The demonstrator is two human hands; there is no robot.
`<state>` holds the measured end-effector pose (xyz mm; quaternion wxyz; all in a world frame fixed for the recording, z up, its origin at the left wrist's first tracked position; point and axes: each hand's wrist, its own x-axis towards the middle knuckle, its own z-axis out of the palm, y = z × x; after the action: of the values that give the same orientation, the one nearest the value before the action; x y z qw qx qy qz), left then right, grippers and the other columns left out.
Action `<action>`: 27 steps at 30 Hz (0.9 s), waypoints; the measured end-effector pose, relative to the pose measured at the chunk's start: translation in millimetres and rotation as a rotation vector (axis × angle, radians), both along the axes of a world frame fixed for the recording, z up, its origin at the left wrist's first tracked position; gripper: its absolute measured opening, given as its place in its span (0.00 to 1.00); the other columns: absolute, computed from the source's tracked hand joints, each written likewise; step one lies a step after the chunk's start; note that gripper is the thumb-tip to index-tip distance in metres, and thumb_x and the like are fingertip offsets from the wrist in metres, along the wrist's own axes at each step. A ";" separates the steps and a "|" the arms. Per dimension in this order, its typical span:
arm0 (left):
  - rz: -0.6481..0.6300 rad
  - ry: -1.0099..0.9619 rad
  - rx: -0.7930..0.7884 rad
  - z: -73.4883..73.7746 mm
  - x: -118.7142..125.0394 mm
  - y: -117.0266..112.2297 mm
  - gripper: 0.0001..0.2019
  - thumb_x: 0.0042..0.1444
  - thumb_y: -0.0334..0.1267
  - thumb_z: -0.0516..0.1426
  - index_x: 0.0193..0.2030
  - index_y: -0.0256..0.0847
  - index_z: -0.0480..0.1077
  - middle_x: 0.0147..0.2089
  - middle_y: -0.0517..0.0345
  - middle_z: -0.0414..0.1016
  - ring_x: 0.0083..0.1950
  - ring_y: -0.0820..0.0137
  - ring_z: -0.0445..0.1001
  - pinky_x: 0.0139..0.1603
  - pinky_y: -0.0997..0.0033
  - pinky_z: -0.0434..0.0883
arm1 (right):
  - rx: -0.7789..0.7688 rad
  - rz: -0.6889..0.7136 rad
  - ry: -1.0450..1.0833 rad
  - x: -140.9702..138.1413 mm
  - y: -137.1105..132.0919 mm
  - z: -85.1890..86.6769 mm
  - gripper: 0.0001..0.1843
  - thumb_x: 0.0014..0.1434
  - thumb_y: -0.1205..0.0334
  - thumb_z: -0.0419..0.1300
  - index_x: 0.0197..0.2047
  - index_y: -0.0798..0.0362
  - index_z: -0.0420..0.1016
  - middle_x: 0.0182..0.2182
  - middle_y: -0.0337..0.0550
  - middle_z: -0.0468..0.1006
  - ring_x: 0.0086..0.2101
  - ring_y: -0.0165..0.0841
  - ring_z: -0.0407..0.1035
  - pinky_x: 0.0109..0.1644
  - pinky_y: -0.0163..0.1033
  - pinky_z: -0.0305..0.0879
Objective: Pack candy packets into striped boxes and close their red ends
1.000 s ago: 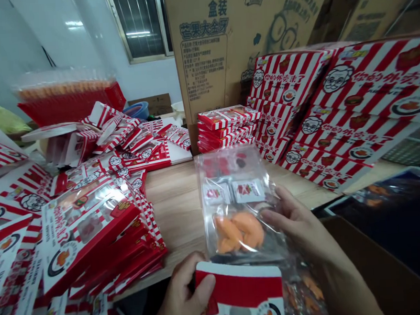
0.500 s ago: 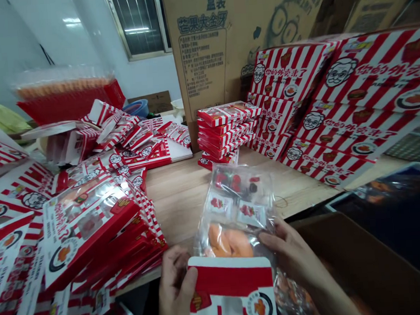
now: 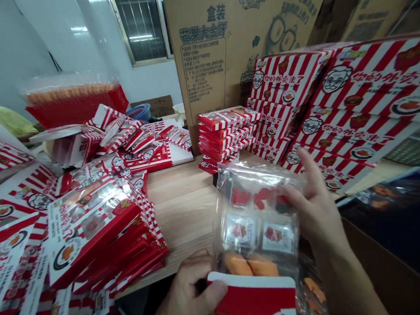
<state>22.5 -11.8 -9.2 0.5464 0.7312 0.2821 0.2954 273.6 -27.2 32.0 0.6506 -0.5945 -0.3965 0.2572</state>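
My left hand [image 3: 194,293] is closed on a red-and-white carton [image 3: 257,293], its thumb on the front near the top edge. A clear plastic candy pack [image 3: 257,216] sticks up from the carton, its lower end hidden behind the carton's front. Red pieces, two printed white sachets and orange pieces show inside. My right hand [image 3: 316,207] is at the pack's upper right. One finger points up and another digit lies across the pack's front; the fingers look spread, and some are hidden.
Flattened and filled striped cartons [image 3: 92,228] are heaped on the left. Several slim boxes [image 3: 226,130] are stacked at the back, before a large brown cardboard box [image 3: 206,52]. Big striped boxes [image 3: 357,99] stand at right. A dark-lined crate [image 3: 402,230] sits at lower right.
My right hand has moved up along the pack's right side, its fingers now more spread. The carton and pack have shifted slightly right and down, with my left hand still holding the carton.
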 end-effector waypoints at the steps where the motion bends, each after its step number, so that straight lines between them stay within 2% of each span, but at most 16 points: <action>1: 0.062 -0.022 -0.024 -2.7 1.1 -2.9 0.20 0.56 0.52 0.53 0.20 0.40 0.62 0.23 0.60 0.60 0.29 0.70 0.63 0.33 0.73 0.62 | 0.014 0.005 0.018 1.4 3.0 1.9 0.29 0.52 0.49 0.63 0.57 0.42 0.65 0.36 0.40 0.78 0.28 0.32 0.71 0.29 0.33 0.67; 3: 0.226 -0.079 -0.109 -14.2 1.8 -10.2 0.18 0.54 0.52 0.55 0.24 0.40 0.64 0.25 0.61 0.63 0.29 0.71 0.63 0.33 0.74 0.62 | 0.011 0.067 0.094 3.4 3.0 1.5 0.21 0.49 0.52 0.66 0.47 0.45 0.74 0.30 0.38 0.77 0.25 0.30 0.69 0.26 0.32 0.66; 5: 0.342 -0.125 -0.212 -29.2 2.0 -16.9 0.15 0.52 0.51 0.57 0.30 0.40 0.66 0.28 0.61 0.66 0.32 0.70 0.66 0.35 0.75 0.63 | -0.018 0.133 0.107 4.1 -1.6 -1.7 0.16 0.47 0.53 0.68 0.41 0.47 0.76 0.28 0.37 0.76 0.23 0.29 0.68 0.25 0.33 0.66; 7: 0.355 -0.153 -0.265 -41.4 3.3 -21.1 0.13 0.52 0.49 0.58 0.33 0.40 0.67 0.31 0.60 0.69 0.34 0.70 0.67 0.38 0.75 0.64 | -0.073 0.193 0.086 3.0 -5.7 -4.3 0.16 0.47 0.54 0.68 0.40 0.48 0.77 0.27 0.38 0.77 0.23 0.29 0.68 0.26 0.33 0.67; 9: 0.298 -0.176 -0.269 -47.2 6.0 -22.5 0.12 0.52 0.47 0.59 0.32 0.40 0.65 0.30 0.61 0.69 0.34 0.71 0.67 0.38 0.75 0.64 | -0.130 0.230 0.080 -0.9 -6.0 -5.1 0.17 0.47 0.53 0.68 0.41 0.49 0.77 0.27 0.39 0.77 0.24 0.30 0.69 0.26 0.34 0.67; 12: 0.268 -0.220 -0.250 -44.6 11.5 -22.5 0.12 0.52 0.46 0.59 0.31 0.41 0.63 0.29 0.63 0.66 0.32 0.72 0.65 0.35 0.76 0.62 | -0.118 0.099 0.121 -12.4 -0.4 -4.8 0.16 0.49 0.52 0.66 0.41 0.50 0.77 0.24 0.37 0.75 0.23 0.28 0.66 0.24 0.31 0.64; 14: 0.311 -0.243 -0.260 -39.9 14.7 -23.3 0.13 0.52 0.47 0.59 0.30 0.41 0.62 0.29 0.63 0.65 0.32 0.73 0.64 0.35 0.76 0.62 | -0.053 -0.064 0.112 -22.0 3.3 -4.7 0.14 0.50 0.53 0.65 0.40 0.50 0.76 0.23 0.34 0.72 0.21 0.25 0.63 0.24 0.30 0.61; 16: 0.366 -0.249 -0.283 -36.2 16.4 -24.8 0.14 0.51 0.48 0.59 0.30 0.41 0.61 0.29 0.63 0.64 0.31 0.73 0.63 0.34 0.76 0.62 | -0.007 -0.157 0.071 -30.5 4.4 -6.0 0.13 0.50 0.54 0.64 0.38 0.50 0.76 0.24 0.35 0.72 0.22 0.25 0.63 0.26 0.30 0.62; 19: 0.436 -0.246 -0.307 -34.7 16.4 -26.3 0.15 0.52 0.49 0.59 0.30 0.41 0.60 0.28 0.63 0.65 0.31 0.73 0.65 0.34 0.75 0.62 | -0.014 -0.194 0.081 -36.9 2.3 -12.8 0.13 0.49 0.53 0.65 0.37 0.51 0.75 0.26 0.37 0.74 0.24 0.28 0.64 0.27 0.32 0.63; 22: 0.482 -0.248 -0.305 -35.3 16.2 -25.5 0.13 0.51 0.47 0.59 0.31 0.42 0.61 0.30 0.62 0.68 0.32 0.72 0.67 0.36 0.75 0.64 | -0.049 -0.227 0.204 -35.8 0.0 -23.9 0.15 0.49 0.52 0.65 0.38 0.50 0.75 0.28 0.38 0.74 0.25 0.29 0.65 0.27 0.32 0.63; 24: 0.487 -0.261 -0.305 -35.4 16.1 -24.0 0.13 0.51 0.46 0.59 0.31 0.42 0.61 0.34 0.61 0.70 0.35 0.72 0.69 0.38 0.75 0.66 | -0.088 -0.149 0.274 -33.2 -1.2 -30.8 0.16 0.49 0.51 0.66 0.39 0.49 0.75 0.27 0.37 0.73 0.24 0.29 0.64 0.26 0.32 0.62; 27: 0.550 -0.267 -0.295 -35.2 13.8 -21.1 0.14 0.50 0.47 0.60 0.30 0.42 0.61 0.43 0.57 0.71 0.43 0.69 0.71 0.43 0.74 0.67 | -0.180 0.170 0.207 -31.1 -6.4 -37.6 0.13 0.49 0.50 0.65 0.34 0.50 0.77 0.25 0.38 0.73 0.26 0.30 0.66 0.29 0.33 0.64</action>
<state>36.3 -32.9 -44.4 0.5783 0.4956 0.4343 0.4809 242.5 -33.7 -5.6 0.6080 -0.5849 -0.3514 0.4059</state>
